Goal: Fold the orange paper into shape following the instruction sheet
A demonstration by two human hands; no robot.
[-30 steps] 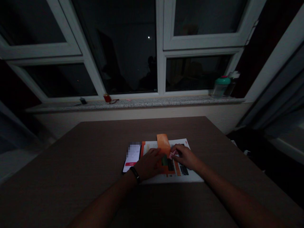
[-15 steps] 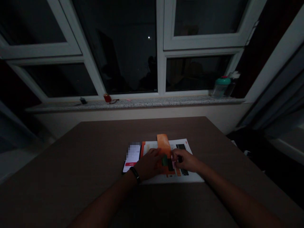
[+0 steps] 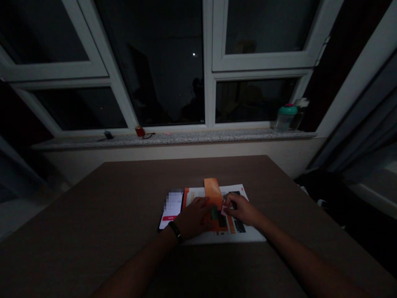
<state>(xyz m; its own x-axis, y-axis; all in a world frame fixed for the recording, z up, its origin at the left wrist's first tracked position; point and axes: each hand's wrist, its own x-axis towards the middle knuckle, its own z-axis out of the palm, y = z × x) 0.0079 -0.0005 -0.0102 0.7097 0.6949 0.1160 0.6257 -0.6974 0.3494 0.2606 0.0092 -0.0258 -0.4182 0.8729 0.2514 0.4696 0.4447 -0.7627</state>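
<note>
A printed booklet (image 3: 248,236) with white pages and orange parts lies on the brown table. Across its middle lies an orange paper strip (image 3: 211,188), its top end past the booklet's upper edge. My left hand (image 3: 195,217), with a dark band on the wrist, rests on the strip and page with its fingers apart. On the right, my right hand (image 3: 240,207) has thumb and fingers pinched on a small pinkish piece (image 3: 224,209) at the strip's right edge. A lit phone (image 3: 172,207) lies left of the booklet, beside my left hand.
The wooden table (image 3: 93,207) reaches to the wall under a window. On the speckled sill (image 3: 192,136) stand a teal-lidded bottle (image 3: 285,116), a clear bottle behind it, a small red jar (image 3: 139,131) and a small dark object (image 3: 108,134).
My right hand has shifted slightly up and left with its pinch, and more of the page below it shows. My left hand stays on the strip. The whole view has tilted slightly.
</note>
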